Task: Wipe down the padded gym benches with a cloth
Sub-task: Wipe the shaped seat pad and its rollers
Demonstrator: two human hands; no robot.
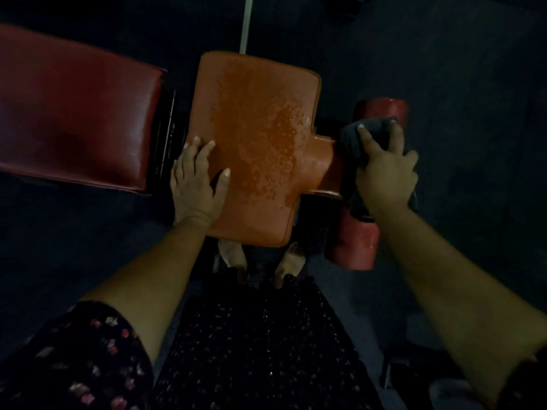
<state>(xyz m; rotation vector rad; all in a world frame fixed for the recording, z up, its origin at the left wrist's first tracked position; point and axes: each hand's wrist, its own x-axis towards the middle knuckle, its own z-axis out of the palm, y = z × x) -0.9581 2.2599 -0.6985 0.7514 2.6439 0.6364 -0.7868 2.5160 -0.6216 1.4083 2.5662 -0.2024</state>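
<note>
Cloth (352, 143), dark and bunched, sits under the right hand (384, 176), whose fingers are spread and curved over it, holding it down on the red roller pad (381, 109). A loose tail hangs on the wrist side of that hold. In this dim light it is hard to say whether the thumb pinches a fold or only presses.

Just thumb-side of the grip lies the narrow neck of the orange seat pad (254, 119). Its beaded wet patch (275, 143) is farther that way, and the darker back pad (74, 113) lies well beyond. The left hand (195, 179) rests flat and relaxed on the seat's far edge from the grip, holding nothing.

The cloth looks soft, light and limp, so it is best kept wadded under the palm, not held by a corner. The vinyl is probably slick where wet, and the padding should give under pressure, so a broad, firm press suits it.
</note>
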